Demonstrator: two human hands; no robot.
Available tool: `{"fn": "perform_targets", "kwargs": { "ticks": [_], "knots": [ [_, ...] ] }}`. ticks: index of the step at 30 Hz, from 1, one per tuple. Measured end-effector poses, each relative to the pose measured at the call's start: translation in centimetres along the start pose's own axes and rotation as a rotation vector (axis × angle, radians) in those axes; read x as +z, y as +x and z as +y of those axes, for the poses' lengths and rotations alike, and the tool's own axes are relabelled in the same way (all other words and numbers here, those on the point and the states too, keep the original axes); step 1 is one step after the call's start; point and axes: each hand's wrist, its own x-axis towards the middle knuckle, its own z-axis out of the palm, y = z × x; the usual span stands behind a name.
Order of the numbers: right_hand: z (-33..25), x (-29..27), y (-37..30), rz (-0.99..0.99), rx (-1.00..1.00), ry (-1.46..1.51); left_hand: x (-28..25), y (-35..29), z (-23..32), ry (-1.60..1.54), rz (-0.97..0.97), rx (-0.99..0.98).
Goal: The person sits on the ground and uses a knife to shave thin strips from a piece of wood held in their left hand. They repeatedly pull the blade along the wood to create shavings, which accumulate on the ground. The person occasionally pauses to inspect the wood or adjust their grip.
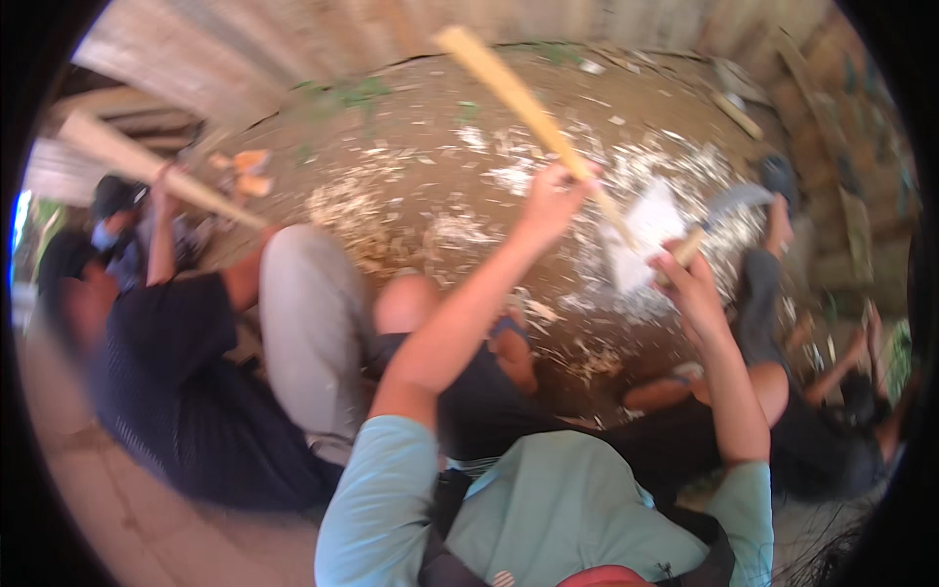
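My left hand [556, 201] is closed around a long, flat strip of pale wood [509, 93]. The strip slants from the upper middle down toward my right hand, its lower end over a whitish flat piece [641, 235] on the ground. In my right hand [690, 279] is a knife with a curved grey blade [738, 200] and a light wooden handle [688, 247]. Its blade points up and to the right, apart from the strip. Both hands are raised in front of my knees.
Pale shavings [357, 205] litter the brown dirt floor. Close on my left sits a person in a dark shirt [176, 382], beside a long tapered piece of wood [147, 161]. Other people sit farther left and at right. Plank walls [606, 24] stand ahead and right.
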Motion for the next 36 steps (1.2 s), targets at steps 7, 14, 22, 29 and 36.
{"fn": "perform_targets", "kwargs": {
  "ticks": [7,14,22,29,36],
  "knots": [
    [0.5,-3.6,-0.2,0.100,-0.134,-0.139,1.9,-0.1,-0.6,-0.082,-0.011,-0.038],
    [2.7,-5.1,0.3,0.051,-0.051,-0.355,3.8,0.1,-0.6,0.152,-0.129,-0.058],
    [17.5,-5.4,4.5,-0.074,0.219,-0.304,2.4,-1.0,4.3,0.365,-0.278,-0.201],
    [20.3,-7.8,4.3,-0.143,0.339,-0.521,0.6,-3.3,1.8,0.487,-0.194,0.124],
    [26.2,-11.0,7.9,-0.042,0.035,-0.770,-0.4,-2.4,2.7,0.550,-0.224,0.238]
  ]
}}
